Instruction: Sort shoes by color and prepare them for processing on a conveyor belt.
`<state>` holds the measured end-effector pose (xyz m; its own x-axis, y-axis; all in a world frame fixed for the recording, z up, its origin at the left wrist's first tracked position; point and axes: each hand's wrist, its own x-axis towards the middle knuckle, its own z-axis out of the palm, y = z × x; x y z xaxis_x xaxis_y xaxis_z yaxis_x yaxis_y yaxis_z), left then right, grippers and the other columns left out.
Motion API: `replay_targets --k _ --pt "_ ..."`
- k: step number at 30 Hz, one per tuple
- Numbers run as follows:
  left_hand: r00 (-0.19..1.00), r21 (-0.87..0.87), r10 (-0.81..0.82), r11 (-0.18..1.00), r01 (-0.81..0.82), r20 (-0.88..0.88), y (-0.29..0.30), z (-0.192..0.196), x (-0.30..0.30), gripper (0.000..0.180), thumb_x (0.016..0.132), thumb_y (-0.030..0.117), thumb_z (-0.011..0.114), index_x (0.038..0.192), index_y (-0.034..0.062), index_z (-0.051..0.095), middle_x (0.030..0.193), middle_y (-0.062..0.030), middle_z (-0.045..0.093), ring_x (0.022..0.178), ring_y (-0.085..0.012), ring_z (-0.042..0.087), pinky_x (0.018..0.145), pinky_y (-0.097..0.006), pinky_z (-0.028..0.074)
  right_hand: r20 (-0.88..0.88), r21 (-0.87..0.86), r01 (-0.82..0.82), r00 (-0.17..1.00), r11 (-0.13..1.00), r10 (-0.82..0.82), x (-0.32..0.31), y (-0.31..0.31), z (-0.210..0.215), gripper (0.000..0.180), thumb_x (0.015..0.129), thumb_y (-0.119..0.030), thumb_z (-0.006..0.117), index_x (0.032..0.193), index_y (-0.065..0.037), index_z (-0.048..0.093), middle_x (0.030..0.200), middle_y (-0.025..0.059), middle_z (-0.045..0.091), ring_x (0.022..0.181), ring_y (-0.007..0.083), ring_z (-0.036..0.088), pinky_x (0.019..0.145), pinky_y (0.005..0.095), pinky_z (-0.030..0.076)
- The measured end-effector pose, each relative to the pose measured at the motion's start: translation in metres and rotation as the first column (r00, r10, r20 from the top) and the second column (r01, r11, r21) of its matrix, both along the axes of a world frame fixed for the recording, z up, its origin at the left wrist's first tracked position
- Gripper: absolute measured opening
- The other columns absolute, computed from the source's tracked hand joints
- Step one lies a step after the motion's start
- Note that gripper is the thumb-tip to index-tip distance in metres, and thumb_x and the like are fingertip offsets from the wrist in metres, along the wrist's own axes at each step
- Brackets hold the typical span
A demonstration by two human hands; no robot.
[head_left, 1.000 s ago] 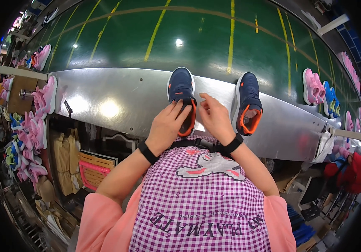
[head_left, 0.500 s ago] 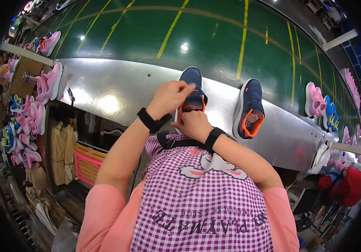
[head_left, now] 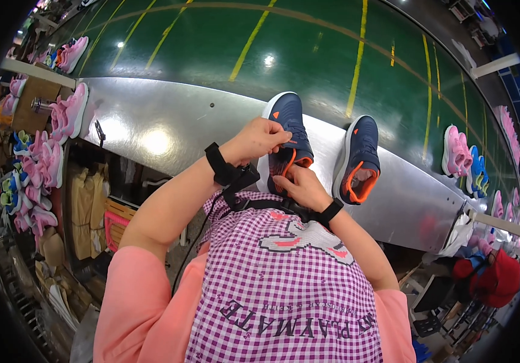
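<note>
A navy sneaker [head_left: 288, 109] with an orange lining and white sole stands on the metal ledge, toe pointing away from me. My left hand [head_left: 257, 140] pinches the strap or tongue edge across its instep, thumb against forefinger. My right hand [head_left: 304, 187] grips the heel collar, with some fingers inside the opening and the thumb outside. Those inner fingertips are hidden. To the right, a matching navy sneaker [head_left: 363, 140] stands apart on the ledge, untouched, with pale stuffing in its orange opening.
Beyond the metal ledge [head_left: 151, 109] runs a green belt [head_left: 308, 60] with yellow lines. Pink shoes [head_left: 455, 151] and blue shoes [head_left: 477, 169] stand at the right. A rack of pink shoes [head_left: 45, 160] is at the left. A red bag [head_left: 496, 278] hangs lower right.
The held sneaker has shifted right and turned, showing more of its left side. Both hands have moved right with it, the left fingers now pinching lower on the instep. The other sneaker stays put.
</note>
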<state>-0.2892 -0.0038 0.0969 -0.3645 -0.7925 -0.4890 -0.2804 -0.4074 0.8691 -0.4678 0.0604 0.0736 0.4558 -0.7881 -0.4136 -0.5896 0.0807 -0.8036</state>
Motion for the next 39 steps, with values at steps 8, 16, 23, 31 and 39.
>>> replay_targets --k 8,16,23,31,39 --pt "0.987 0.022 0.13 0.992 -0.128 -0.099 -0.013 0.016 -0.013 0.029 0.09 0.03 0.06 0.073 0.0069 0.062 0.065 0.0032 0.054 0.06 -0.003 0.048 0.053 -0.018 0.035 -0.142 -0.339 -0.228 0.971 0.913 0.19 0.022 -0.005 -0.014 0.03 0.085 -0.028 0.055 0.082 0.001 0.058 0.073 0.0205 0.064 0.069 0.038 0.062 0.065 0.0447 0.049" --pt "0.967 -0.413 -0.117 0.888 0.205 0.228 -0.006 0.007 0.015 0.035 0.087 0.034 0.056 0.089 0.0007 0.065 0.081 -0.0138 0.065 0.075 -0.0282 0.062 0.07 -0.033 0.049 0.165 -0.387 0.071 0.986 0.92 -0.006 0.023 -0.006 0.005 0.022 0.087 -0.022 0.056 0.084 0.0 0.059 0.075 0.0201 0.062 0.071 0.0391 0.061 0.063 0.0421 0.049" --pt "0.895 -0.771 0.161 0.584 0.253 0.416 0.04 -0.017 0.0 0.042 0.07 0.006 0.07 0.111 0.0062 0.062 0.114 -0.0105 0.061 0.104 -0.0314 0.055 0.086 -0.038 0.047 0.344 -0.333 0.529 0.839 0.78 -0.422 0.015 -0.031 -0.006 0.019 0.086 -0.016 0.061 0.096 0.0 0.062 0.093 0.0188 0.064 0.077 0.0325 0.063 0.067 0.0377 0.05" --pt "0.849 -0.835 0.177 0.363 0.413 0.497 0.031 -0.025 0.007 0.03 0.064 0.002 0.064 0.094 0.0068 0.067 0.107 -0.003 0.063 0.088 -0.021 0.059 0.07 -0.032 0.051 0.229 0.018 0.622 0.76 0.783 -0.608 0.008 -0.039 -0.039 0.022 0.086 -0.017 0.058 0.076 0.002 0.061 0.066 0.0214 0.059 0.062 0.0392 0.059 0.059 0.0431 0.046" --pt "0.574 -0.57 0.053 0.224 0.79 0.817 0.027 -0.016 -0.008 0.023 0.066 0.008 0.06 0.088 0.0034 0.064 0.096 -0.0045 0.061 0.088 -0.017 0.058 0.062 -0.028 0.052 0.125 -0.514 0.315 0.948 0.798 -0.294 0.016 -0.049 -0.012 0.015 0.085 -0.011 0.056 0.079 0.001 0.063 0.076 0.0203 0.062 0.073 0.0379 0.061 0.066 0.0443 0.048"
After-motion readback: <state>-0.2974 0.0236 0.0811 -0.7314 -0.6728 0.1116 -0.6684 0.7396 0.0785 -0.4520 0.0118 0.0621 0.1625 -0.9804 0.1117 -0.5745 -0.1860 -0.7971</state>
